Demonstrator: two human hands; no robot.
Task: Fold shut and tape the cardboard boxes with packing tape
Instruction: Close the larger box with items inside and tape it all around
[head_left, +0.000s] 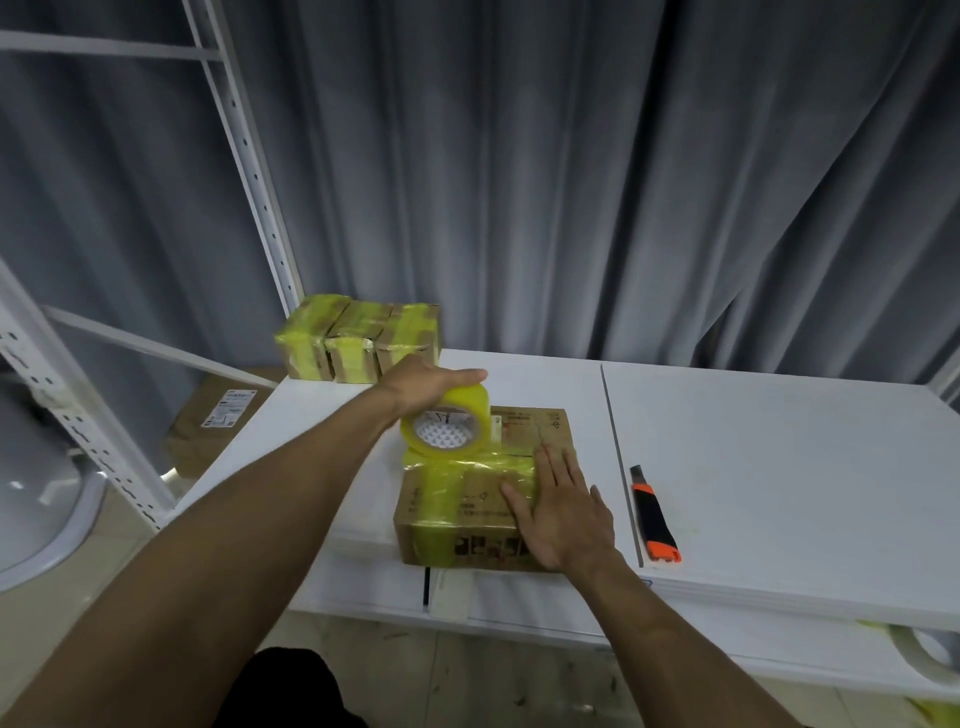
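A closed brown cardboard box (524, 431) lies on the white table (779, 467), with yellow tape stretched across its top and down its near left side. My left hand (426, 384) grips a roll of yellow packing tape (447, 428) held just above the box's left edge, the tape still joined to the box. My right hand (561, 509) lies flat, fingers spread, pressing on the box's near right part and the tape there.
Three taped boxes (358, 338) stand in a row at the table's far left corner. An orange and black utility knife (655, 517) lies right of the box. A white metal rack (249, 171) rises at left, with another cardboard box (213, 421) on the floor behind it. Grey curtains hang behind.
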